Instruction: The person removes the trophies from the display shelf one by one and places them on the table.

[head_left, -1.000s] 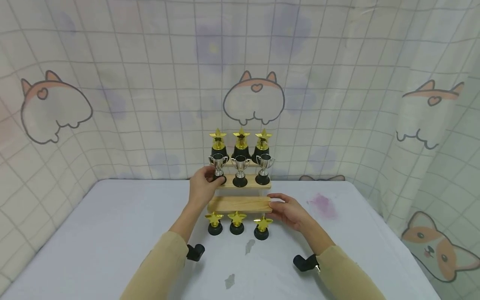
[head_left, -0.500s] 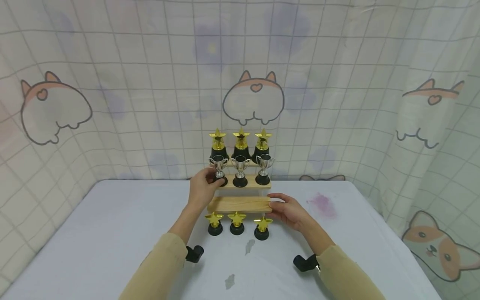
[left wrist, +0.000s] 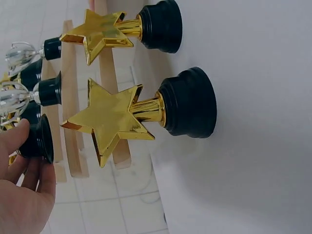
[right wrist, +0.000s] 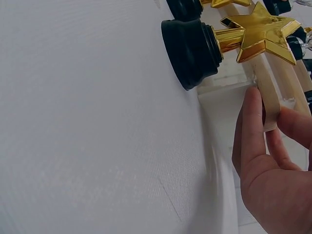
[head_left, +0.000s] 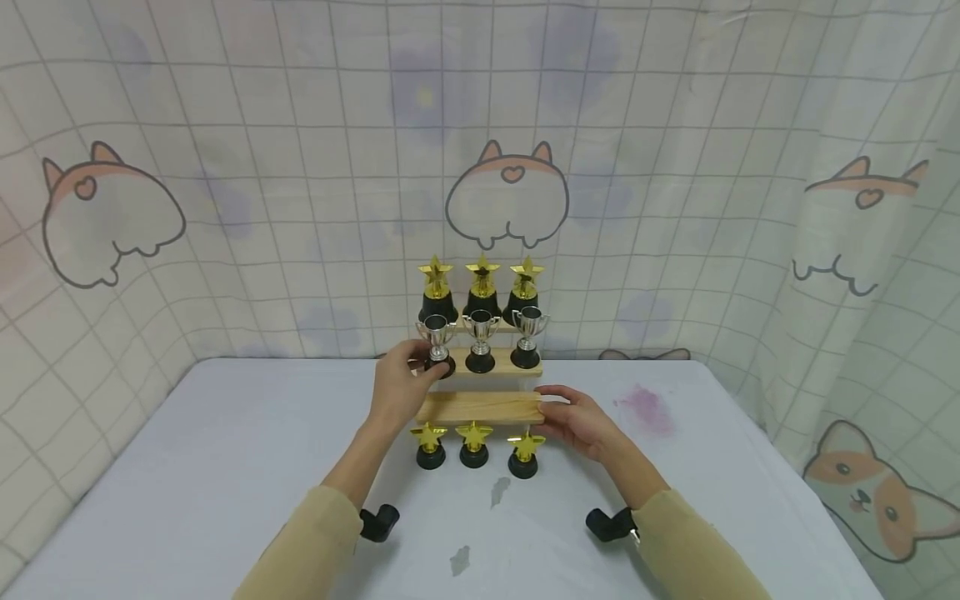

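Observation:
My left hand (head_left: 401, 385) pinches the black base of a small silver trophy cup (head_left: 437, 329) between thumb and fingers. The cup leans slightly left, at the left end of the middle wooden shelf (head_left: 502, 367). In the left wrist view, the thumb lies on one side of its black base (left wrist: 38, 141) and fingertips on the other. Two more silver trophy cups, one in the middle (head_left: 481, 337) and one at right (head_left: 527, 337), stand upright on that shelf. My right hand (head_left: 577, 423) grips the right end of the bottom shelf (head_left: 480, 407), its thumb and fingers on opposite faces (right wrist: 269, 97).
On the top tier stand three gold star trophies (head_left: 482, 287) with black bases. Three smaller gold star trophies (head_left: 473, 446) stand on the white tablecloth (head_left: 262, 467) before the rack. A patterned curtain (head_left: 315, 208) hangs behind.
My left hand and the silver trophy cup have shifted slightly toward me, and the cup now leans a little left. My left forearm has drawn back and left. The right hand stays on the shelf.

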A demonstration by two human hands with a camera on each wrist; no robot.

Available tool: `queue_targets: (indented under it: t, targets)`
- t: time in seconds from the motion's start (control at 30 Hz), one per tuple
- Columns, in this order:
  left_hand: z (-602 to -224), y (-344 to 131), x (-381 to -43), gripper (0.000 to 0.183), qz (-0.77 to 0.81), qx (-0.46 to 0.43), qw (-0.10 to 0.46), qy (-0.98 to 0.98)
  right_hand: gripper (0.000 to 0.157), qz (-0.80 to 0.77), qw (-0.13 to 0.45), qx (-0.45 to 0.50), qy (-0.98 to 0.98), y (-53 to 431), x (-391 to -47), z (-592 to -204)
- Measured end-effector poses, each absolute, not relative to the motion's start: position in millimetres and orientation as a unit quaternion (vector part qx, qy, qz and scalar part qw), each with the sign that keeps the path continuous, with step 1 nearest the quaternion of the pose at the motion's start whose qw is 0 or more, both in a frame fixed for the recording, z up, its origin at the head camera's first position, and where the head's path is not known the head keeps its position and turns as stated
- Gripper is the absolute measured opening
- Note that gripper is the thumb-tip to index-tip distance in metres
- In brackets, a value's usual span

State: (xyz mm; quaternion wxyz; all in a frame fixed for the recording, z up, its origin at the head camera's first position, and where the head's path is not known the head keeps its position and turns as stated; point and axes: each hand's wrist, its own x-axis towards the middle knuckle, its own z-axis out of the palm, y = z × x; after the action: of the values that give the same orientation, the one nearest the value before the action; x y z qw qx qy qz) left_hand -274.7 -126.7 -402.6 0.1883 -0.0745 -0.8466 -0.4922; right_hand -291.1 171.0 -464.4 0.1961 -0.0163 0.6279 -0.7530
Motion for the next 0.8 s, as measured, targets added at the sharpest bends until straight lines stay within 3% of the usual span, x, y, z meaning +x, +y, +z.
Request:
queue_targets:
  t: [0.8]
  targets:
    - [-413.1,-117.4,-243.9,0.036,-0.503,-0.076,0.13,-0.851,0.05,-0.758,0.196,-0.012,0.622,171.0,-292.0,-467.1]
